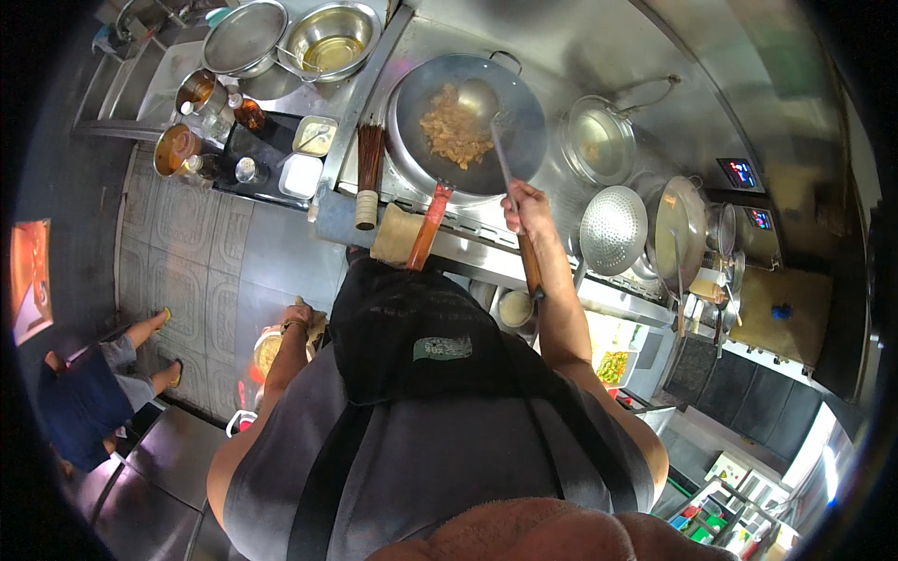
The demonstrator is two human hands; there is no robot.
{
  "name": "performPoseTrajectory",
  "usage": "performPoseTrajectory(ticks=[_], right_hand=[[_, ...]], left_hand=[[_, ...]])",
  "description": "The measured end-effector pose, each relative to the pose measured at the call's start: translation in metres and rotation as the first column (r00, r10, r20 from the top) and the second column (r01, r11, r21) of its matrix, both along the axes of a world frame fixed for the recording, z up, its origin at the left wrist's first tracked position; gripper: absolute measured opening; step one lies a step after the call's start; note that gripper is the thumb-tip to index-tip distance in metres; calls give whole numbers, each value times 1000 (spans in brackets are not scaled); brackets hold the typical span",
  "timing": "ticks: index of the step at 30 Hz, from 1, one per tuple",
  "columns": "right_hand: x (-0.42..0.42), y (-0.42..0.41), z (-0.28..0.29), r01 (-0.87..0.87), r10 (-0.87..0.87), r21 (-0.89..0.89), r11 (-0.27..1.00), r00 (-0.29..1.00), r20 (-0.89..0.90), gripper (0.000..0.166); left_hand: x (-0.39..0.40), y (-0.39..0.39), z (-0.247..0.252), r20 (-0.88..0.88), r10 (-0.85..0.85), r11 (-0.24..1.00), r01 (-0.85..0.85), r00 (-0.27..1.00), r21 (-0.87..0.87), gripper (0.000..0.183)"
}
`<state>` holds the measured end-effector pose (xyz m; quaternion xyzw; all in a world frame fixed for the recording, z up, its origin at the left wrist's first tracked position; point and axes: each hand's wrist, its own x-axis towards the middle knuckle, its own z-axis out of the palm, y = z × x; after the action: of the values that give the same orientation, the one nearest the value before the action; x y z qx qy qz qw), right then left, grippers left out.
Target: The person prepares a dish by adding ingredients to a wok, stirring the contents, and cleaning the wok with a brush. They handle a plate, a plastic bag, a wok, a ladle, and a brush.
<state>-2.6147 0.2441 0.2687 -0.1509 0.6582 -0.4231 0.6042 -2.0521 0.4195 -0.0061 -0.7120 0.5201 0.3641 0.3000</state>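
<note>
My right hand (527, 207) is closed around the long handle of a metal ladle (478, 100), whose bowl rests among browned food pieces (456, 130) in a large wok (421, 165). The wok's red-and-brown wooden handle (425, 238) points towards my body, with a tan folded cloth (394, 235) beside it. Down at my left side, my left hand (299, 313) is against a tan cloth (318, 327), near a container of pale food (266, 352); whether the fingers grip the cloth is too small to tell. A bamboo brush (367, 175) lies left of the wok.
Seasoning bottles (248, 113) and white tubs (302, 175) stand on the left counter, near a bowl of oil (333, 49). Right of the wok are a pot (598, 140), a perforated strainer (613, 230) and a second wok (675, 245). Another person (88, 407) is at the far left.
</note>
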Motion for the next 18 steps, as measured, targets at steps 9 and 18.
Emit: performPoseTrajectory(ticks=[9, 18], right_hand=[[-17, 36, -56, -736, 231, 212, 643, -77, -970, 51], [-38, 133, 40, -689, 453, 219, 691, 176, -874, 44]], left_hand=[[63, 31, -103, 5, 137, 986, -136, 991, -99, 52], [48, 31, -82, -76, -341, 935, 330, 937, -129, 32]])
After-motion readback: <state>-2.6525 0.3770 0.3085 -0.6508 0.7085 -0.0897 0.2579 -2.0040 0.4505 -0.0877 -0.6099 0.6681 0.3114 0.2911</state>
